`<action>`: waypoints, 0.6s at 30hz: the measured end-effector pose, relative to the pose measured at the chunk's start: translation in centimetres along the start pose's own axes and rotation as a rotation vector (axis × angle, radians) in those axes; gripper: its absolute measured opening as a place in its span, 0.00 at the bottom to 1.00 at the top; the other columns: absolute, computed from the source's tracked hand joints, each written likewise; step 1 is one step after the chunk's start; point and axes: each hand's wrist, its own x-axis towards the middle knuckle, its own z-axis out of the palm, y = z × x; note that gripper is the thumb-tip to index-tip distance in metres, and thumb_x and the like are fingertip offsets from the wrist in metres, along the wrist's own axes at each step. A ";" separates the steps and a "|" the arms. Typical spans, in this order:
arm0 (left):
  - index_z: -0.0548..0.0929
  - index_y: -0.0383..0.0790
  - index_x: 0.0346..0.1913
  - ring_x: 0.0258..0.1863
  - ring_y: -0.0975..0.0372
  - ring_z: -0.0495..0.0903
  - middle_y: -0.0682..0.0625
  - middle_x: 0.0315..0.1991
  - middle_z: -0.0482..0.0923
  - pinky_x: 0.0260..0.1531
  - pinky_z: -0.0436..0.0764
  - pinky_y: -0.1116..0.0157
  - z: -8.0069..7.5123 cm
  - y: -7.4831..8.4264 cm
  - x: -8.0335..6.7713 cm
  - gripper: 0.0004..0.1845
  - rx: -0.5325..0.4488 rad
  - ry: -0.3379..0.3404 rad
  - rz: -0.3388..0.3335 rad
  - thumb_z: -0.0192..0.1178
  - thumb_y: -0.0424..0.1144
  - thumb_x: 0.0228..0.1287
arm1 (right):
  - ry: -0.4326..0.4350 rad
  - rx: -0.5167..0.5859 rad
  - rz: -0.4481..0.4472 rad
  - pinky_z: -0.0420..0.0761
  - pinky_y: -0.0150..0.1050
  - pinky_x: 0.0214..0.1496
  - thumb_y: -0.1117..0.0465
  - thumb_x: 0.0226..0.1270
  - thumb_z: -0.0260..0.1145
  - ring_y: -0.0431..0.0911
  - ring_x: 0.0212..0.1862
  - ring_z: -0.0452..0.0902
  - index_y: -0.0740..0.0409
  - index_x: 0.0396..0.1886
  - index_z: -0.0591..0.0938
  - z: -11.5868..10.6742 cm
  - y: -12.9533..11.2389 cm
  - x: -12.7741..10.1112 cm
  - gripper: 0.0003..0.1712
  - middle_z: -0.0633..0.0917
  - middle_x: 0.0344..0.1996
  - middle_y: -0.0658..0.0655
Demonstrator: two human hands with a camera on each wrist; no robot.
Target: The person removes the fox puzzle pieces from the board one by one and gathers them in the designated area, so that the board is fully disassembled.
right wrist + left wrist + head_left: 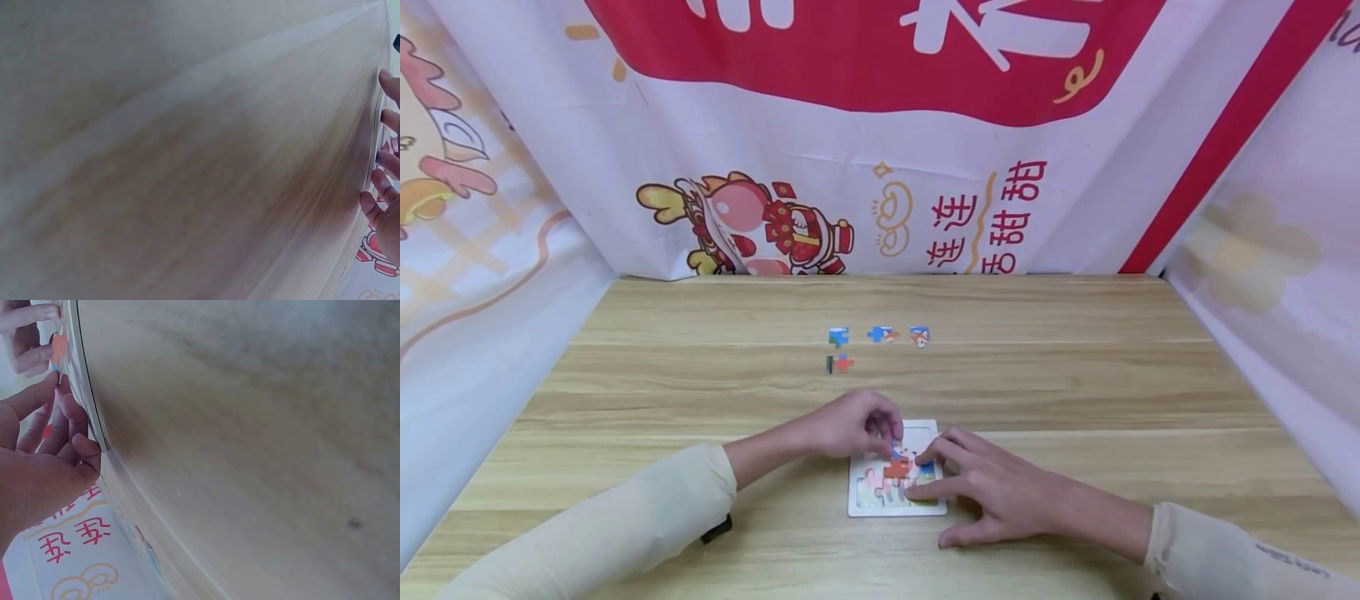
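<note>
A white puzzle tray (921,432) lies on the wooden table (1075,375) near the front edge, with coloured pieces in its lower half. My left hand (891,435) curls over the tray's upper left and pinches a blue and orange puzzle piece (897,463) with its fingertips. In the left wrist view, the left hand (57,387) meets the tray's edge (85,387). My right hand (927,475) lies flat, straight fingers pressing on the pieces at the tray's right side. The right wrist view shows only its fingers (387,156) at the frame's edge.
Several loose puzzle pieces lie farther back on the table: a green-blue one (838,337), a blue one (882,334), a fox-face one (920,336) and a red one (841,363). Printed banners (880,133) wall in the table at the back and both sides.
</note>
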 end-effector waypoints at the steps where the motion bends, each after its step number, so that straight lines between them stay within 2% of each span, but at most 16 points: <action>1: 0.85 0.34 0.38 0.32 0.65 0.79 0.52 0.30 0.81 0.36 0.81 0.70 0.0 0.0 0.0 0.07 -0.014 0.001 -0.008 0.69 0.22 0.60 | 0.001 0.000 -0.002 0.76 0.44 0.61 0.32 0.69 0.66 0.43 0.61 0.65 0.35 0.68 0.81 0.0 0.0 0.0 0.32 0.76 0.62 0.49; 7: 0.86 0.32 0.41 0.32 0.65 0.81 0.49 0.32 0.83 0.36 0.82 0.70 -0.4 0.0 0.1 0.07 -0.072 0.002 -0.010 0.67 0.21 0.62 | 0.005 -0.003 -0.003 0.76 0.44 0.61 0.32 0.69 0.66 0.43 0.61 0.66 0.35 0.68 0.81 0.1 0.0 0.0 0.31 0.76 0.62 0.49; 18: 0.85 0.33 0.42 0.34 0.63 0.81 0.49 0.34 0.84 0.39 0.82 0.69 -1.5 -0.3 0.3 0.06 -0.063 0.041 -0.015 0.66 0.24 0.64 | 0.009 -0.010 -0.010 0.75 0.43 0.60 0.32 0.69 0.66 0.44 0.61 0.65 0.36 0.69 0.80 0.2 0.2 -0.1 0.32 0.76 0.62 0.50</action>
